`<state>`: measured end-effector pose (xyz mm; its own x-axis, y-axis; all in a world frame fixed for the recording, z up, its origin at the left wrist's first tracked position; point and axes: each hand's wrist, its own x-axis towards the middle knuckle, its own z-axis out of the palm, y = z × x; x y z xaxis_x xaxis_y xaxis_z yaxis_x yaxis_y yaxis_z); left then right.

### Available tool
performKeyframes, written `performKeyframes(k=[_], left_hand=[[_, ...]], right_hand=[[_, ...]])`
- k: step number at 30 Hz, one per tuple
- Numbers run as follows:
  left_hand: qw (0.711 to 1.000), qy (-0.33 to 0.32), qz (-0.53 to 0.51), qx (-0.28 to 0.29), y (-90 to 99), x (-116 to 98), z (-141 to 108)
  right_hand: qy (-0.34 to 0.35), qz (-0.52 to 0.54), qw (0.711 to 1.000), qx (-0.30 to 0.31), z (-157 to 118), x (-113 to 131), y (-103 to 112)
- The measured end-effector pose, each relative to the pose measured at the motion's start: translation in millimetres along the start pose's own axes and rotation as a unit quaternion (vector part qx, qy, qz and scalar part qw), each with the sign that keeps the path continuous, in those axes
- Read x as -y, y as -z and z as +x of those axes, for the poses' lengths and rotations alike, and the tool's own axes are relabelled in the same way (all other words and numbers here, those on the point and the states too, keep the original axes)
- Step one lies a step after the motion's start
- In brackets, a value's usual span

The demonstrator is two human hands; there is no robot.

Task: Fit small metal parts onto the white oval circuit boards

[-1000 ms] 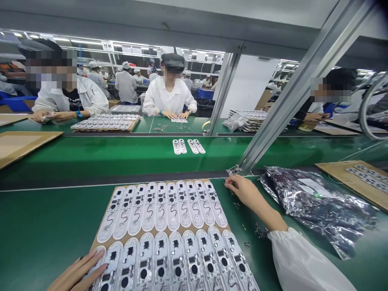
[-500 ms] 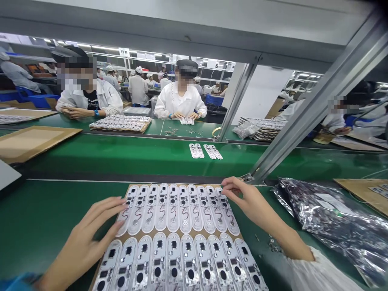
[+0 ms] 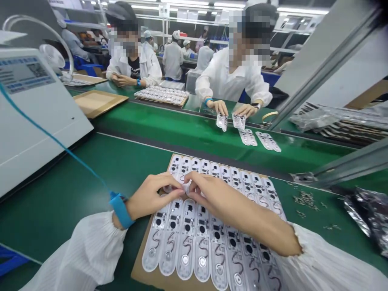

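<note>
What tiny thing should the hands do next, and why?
Maybe the right hand should press gently on the white piece by its fingertips while the left hand steadies it: both hands' fingertips meet there, and other pieces lie close on cardboard, so a big push might shift them.

Bright overhead tubes (image 3: 303,10); top-right corner dark.
</note>
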<state>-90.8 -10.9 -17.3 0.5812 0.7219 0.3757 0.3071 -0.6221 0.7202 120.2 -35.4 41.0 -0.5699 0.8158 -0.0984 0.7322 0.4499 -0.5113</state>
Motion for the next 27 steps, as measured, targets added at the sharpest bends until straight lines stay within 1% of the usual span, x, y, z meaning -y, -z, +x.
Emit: performKeyframes(k=[3,7,10,12,14,15,18,21,24,27], left_hand=[[0.999,0.033,-0.037,-0.001,2.1,-0.3,0.9],[0.994,0.062,-0.083,0.022,4.2,2.9,1.0],[0.987,0.102,-0.121,0.031,5.2,7.1,1.0],[0.971,0.136,-0.195,0.023,5.2,9.2,0.6],[0.945,0.162,-0.284,0.009,4.5,10.2,-0.3],[0.94,0.167,-0.298,0.004,3.9,10.5,-0.8],[0.938,0.169,-0.301,-0.016,2.0,11.2,-2.2],[0.918,0.177,-0.354,-0.024,0.7,11.9,-3.1],[0.889,0.191,-0.416,-0.001,1.0,12.8,-3.3],[0.866,0.201,-0.456,0.046,3.2,14.1,-2.9]], right_hand=[[0.004,-0.004,1.0,0.004,5.1,0.6,-3.7],[0.001,0.014,1.0,0.002,9.3,2.5,-6.1],[-0.002,0.04,0.999,-0.027,12.4,5.5,-7.1],[0.004,0.055,0.997,-0.061,13.1,6.3,-8.8],[0.014,0.06,0.993,-0.1,12.6,4.4,-12.2],[0.021,0.059,0.991,-0.118,12.5,2.2,-14.5],[0.045,0.043,0.984,-0.169,14.4,-7.4,-21.3],[0.07,0.027,0.979,-0.19,16.3,-14.1,-23.7],[0.097,0.01,0.977,-0.188,13.2,-12.4,-21.7],[0.124,0.0,0.974,-0.188,7.0,-5.1,-19.1]])
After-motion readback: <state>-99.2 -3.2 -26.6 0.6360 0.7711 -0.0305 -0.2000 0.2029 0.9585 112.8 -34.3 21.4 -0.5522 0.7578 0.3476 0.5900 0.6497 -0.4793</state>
